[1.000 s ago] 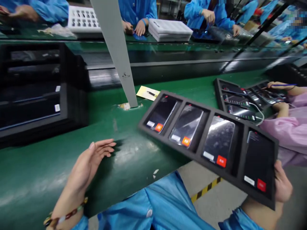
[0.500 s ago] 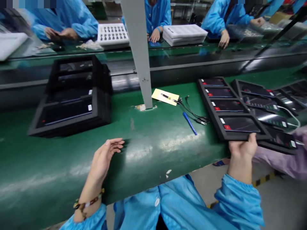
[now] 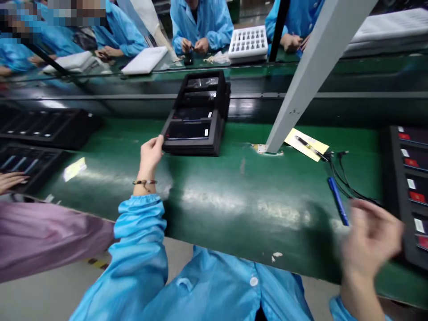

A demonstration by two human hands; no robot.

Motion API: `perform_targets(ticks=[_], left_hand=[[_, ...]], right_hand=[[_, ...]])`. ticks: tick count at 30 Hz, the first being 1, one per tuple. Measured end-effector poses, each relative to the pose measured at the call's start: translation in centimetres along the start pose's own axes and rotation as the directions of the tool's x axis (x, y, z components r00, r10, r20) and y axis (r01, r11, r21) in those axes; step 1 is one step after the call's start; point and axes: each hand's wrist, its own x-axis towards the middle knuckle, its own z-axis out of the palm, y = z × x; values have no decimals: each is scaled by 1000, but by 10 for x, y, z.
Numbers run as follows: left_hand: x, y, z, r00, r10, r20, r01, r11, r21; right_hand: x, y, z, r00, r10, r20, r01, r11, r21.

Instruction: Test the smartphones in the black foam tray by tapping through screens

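My left hand [image 3: 151, 156] is closed on the near left corner of the upper black foam tray [image 3: 191, 142]. That tray tops a stack and has dark phones in its slots; the nearest phone [image 3: 187, 130] bears a small white label. My right hand [image 3: 372, 236] hangs over the green bench, blurred by motion, its fingers partly curled. Right of it lies another black tray [image 3: 389, 174] of phones with red and white marks, cut off by the frame edge. A blue pen [image 3: 338, 200] and black cables [image 3: 354, 189] lie just beyond the right hand.
A grey post [image 3: 310, 80] rises from the green bench [image 3: 234, 191]. A yellow card [image 3: 309, 147] with a black pen lies beside its foot. More phone trays [image 3: 43, 129] and a co-worker's hand [image 3: 11, 180] are at left. Across the line, people in blue handle parts beside white trays [image 3: 249, 43].
The view has swung left. My left hand has gone from above the bench to the stack's corner and closed on it. My right hand has let go of the right tray.
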Motion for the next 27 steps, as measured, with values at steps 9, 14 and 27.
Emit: perform_targets(ticks=[9,14,27], left_hand=[[-26,7,-6,993,-68,94,61,995,76],[-96,4,7,984,-116,135,122,992,-38],[-206,-31,-45,950,-299,93,292,741,-604]], right_hand=[[-22,-111,152,388,-25,921,-614,739,279],[-9,-138,208,445,-30,895,-722,579,379],[-94,-133,139,104,-100,990,-747,649,144]])
